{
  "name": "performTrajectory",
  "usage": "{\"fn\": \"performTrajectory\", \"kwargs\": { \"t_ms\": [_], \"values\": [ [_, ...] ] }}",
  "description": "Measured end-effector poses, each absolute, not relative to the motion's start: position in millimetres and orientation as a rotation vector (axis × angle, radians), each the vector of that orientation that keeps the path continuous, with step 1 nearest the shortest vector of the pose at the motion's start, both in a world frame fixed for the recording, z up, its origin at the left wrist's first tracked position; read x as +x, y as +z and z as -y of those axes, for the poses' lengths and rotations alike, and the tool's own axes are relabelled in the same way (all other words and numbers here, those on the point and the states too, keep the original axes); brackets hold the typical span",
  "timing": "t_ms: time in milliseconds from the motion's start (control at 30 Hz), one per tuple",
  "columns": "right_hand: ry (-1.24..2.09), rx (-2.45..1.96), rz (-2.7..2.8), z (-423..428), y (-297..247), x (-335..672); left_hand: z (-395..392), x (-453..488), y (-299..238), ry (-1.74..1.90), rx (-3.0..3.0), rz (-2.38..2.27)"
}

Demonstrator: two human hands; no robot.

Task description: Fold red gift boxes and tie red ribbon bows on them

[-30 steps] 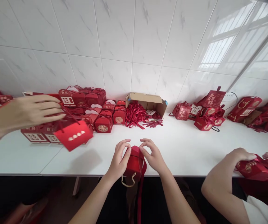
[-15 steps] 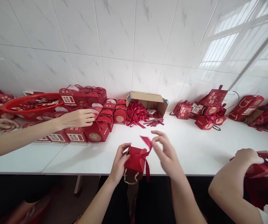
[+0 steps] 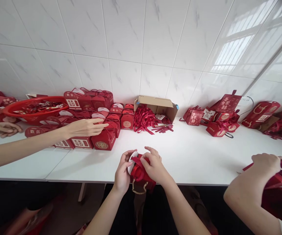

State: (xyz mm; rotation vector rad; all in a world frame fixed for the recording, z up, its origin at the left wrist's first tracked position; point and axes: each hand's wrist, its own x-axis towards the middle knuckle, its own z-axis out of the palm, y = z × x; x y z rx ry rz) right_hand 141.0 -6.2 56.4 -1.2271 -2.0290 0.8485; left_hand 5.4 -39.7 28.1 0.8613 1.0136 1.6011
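A small red gift box (image 3: 141, 179) with a gold rope handle sits at the table's front edge in front of me. My left hand (image 3: 123, 173) grips its left side, thumb and fingers closed on a raised flap whose white inner face shows. Over the box top, my right hand (image 3: 153, 164) pinches a red ribbon (image 3: 138, 163) between thumb and forefinger, the other fingers loosely raised. The ribbon loops across the top of the box toward the flap. My right hand covers the box's right side.
At left, a co-worker's hand (image 3: 88, 126) touches the rows of red gift boxes (image 3: 105, 138). A red basin (image 3: 33, 117) of small packets stands behind. A cardboard box (image 3: 157, 101) with a pile of ribbons (image 3: 144, 117) lies by the wall. Another person's arm (image 3: 251, 192) works at right.
My right hand has moved left with the ribbon, from beside the box to over its top. The flap by my left hand now shows its white face. The co-worker's hand has shifted slightly right.
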Motion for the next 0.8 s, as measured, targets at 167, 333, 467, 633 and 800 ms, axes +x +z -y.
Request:
{"fn": "performTrajectory", "kwargs": {
  "t_ms": [167,333,467,633,800],
  "values": [
    [0.851,-1.244,2.052,5.2,55.1,138.2,37.7,7.1,25.2,1.608,0.829,-0.987],
    [0.858,-1.245,2.059,4.4,54.6,138.7,32.0,-1.4,29.0,1.453,0.905,-1.067],
    [0.855,-1.244,2.064,4.3,56.0,138.4,29.3,-5.8,34.0,1.368,1.004,-1.105],
    [0.855,-1.248,2.052,6.9,58.7,139.3,26.5,-9.7,32.3,1.339,1.126,-1.147],
    [0.833,-1.245,2.022,7.2,57.3,141.9,26.1,-17.1,29.9,1.306,1.234,-1.256]
  ]
}}
